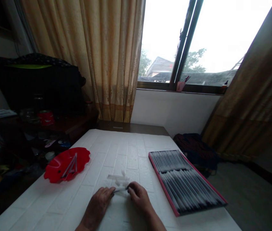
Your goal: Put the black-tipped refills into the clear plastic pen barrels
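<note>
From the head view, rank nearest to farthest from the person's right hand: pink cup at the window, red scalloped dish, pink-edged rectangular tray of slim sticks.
1. Pink-edged rectangular tray: on the table, right of the right hand.
2. Red scalloped dish: on the table's left side.
3. Pink cup: beyond the table, at the window.

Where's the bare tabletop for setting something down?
Free: the table's far end, beyond the red plate and pink-edged tray; also between plate and left hand. Crowded: just ahead of the left and right hand, where translucent pieces lie.
</note>
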`<state>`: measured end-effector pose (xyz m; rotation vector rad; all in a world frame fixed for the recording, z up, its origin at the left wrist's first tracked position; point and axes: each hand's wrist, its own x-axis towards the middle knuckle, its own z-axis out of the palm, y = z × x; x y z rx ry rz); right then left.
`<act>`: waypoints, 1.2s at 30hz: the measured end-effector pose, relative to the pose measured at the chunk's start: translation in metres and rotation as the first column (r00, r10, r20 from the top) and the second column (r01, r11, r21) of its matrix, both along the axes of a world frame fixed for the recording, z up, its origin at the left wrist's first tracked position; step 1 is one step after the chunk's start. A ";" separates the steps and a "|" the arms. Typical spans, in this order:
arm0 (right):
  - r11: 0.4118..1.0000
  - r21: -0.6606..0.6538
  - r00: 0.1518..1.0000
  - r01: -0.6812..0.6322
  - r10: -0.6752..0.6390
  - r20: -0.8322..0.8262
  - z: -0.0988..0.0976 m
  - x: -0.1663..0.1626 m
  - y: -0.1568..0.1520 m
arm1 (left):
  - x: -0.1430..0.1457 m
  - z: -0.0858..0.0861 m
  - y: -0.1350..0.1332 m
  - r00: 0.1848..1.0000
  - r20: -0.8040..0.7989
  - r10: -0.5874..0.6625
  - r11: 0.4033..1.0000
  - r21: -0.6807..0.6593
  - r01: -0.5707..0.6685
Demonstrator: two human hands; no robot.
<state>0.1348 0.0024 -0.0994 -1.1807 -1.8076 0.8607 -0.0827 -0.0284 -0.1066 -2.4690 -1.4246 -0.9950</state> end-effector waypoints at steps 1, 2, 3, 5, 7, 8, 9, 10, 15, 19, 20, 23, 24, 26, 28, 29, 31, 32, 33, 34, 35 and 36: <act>1.000 0.003 1.000 0.008 -0.008 0.012 0.000 -0.001 0.000 | 0.000 0.000 0.000 1.000 -0.003 -0.003 1.000 0.005 0.003; 1.000 0.006 0.999 0.019 -0.019 0.027 0.000 -0.002 0.000 | -0.001 -0.001 0.001 1.000 -0.007 -0.005 1.000 0.010 0.005; 0.999 0.008 0.999 0.033 -0.033 0.043 0.000 -0.003 0.001 | -0.001 -0.002 0.001 1.000 -0.011 -0.006 1.000 0.015 0.006; 0.998 0.009 0.995 0.066 -0.067 0.077 -0.003 -0.006 0.002 | -0.001 -0.003 0.002 1.000 -0.018 -0.007 1.000 0.024 0.007; 0.995 0.004 0.990 0.097 -0.097 0.101 -0.006 -0.009 0.004 | -0.001 -0.004 0.002 1.000 -0.027 -0.009 1.000 0.026 0.010; 0.994 -0.001 0.988 0.109 -0.108 0.108 -0.008 -0.011 0.005 | -0.001 -0.004 0.002 0.999 -0.031 -0.011 1.000 0.027 0.012; 0.993 -0.006 0.987 0.117 -0.116 0.110 -0.009 -0.011 0.006 | -0.001 -0.004 0.002 0.999 -0.034 -0.013 1.000 0.025 0.014; 0.993 -0.012 0.987 0.122 -0.120 0.107 -0.009 -0.012 0.006 | -0.001 -0.004 0.001 0.999 -0.036 -0.014 1.000 0.024 0.015; 0.998 -0.034 0.998 0.061 -0.060 0.034 -0.002 -0.005 0.004 | -0.002 -0.001 0.000 0.999 -0.037 -0.001 1.000 -0.011 0.001; 0.995 0.000 0.995 -0.098 0.098 -0.008 0.005 0.003 0.001 | 0.004 0.010 0.001 0.990 -0.144 0.006 0.989 -0.143 -0.027; 0.993 0.012 0.993 -0.114 0.114 -0.006 0.006 0.005 0.000 | 0.007 0.015 0.003 0.983 -0.182 0.003 0.982 -0.185 -0.038; 0.997 -0.023 0.996 -0.071 0.070 -0.059 0.005 0.016 0.002 | 0.020 0.030 0.010 0.971 -0.239 -0.014 0.969 -0.243 -0.045; 0.998 -0.048 0.995 -0.042 0.037 -0.090 0.003 0.021 0.003 | 0.024 0.036 0.013 0.971 -0.240 -0.017 0.968 -0.249 -0.044; 0.996 -0.089 0.990 0.026 -0.038 -0.133 -0.001 0.033 0.005 | 0.030 0.049 0.022 0.971 -0.240 0.004 0.957 -0.280 -0.073; 0.986 -0.115 0.976 0.121 -0.140 -0.168 -0.005 0.045 0.007 | 0.034 0.061 0.034 0.961 -0.255 0.103 0.933 -0.310 -0.183; 0.974 -0.131 0.957 0.185 -0.209 -0.203 -0.007 0.050 0.008 | 0.035 0.065 0.040 0.955 -0.262 0.138 0.924 -0.313 -0.220; 0.939 -0.163 0.899 0.302 -0.337 -0.281 -0.009 0.056 0.009 | 0.039 0.070 0.054 0.936 -0.284 0.207 0.897 -0.327 -0.298; 0.921 -0.177 0.864 0.347 -0.387 -0.321 -0.009 0.057 0.010 | 0.042 0.071 0.060 0.925 -0.297 0.236 0.881 -0.337 -0.333; 0.907 -0.189 0.833 0.377 -0.422 -0.358 -0.008 0.057 0.010 | 0.046 0.070 0.066 0.914 -0.310 0.260 0.863 -0.349 -0.364; 0.899 -0.198 0.813 0.390 -0.437 -0.385 -0.008 0.057 0.010 | 0.050 0.068 0.071 0.904 -0.323 0.281 0.846 -0.361 -0.392; 0.898 -0.205 0.803 0.389 -0.440 -0.402 -0.007 0.056 0.010 | 0.055 0.066 0.075 0.894 -0.335 0.299 0.829 -0.373 -0.417; 0.897 -0.215 0.794 0.386 -0.441 -0.417 -0.006 0.056 0.010 | 0.060 0.064 0.079 0.885 -0.345 0.312 0.814 -0.384 -0.436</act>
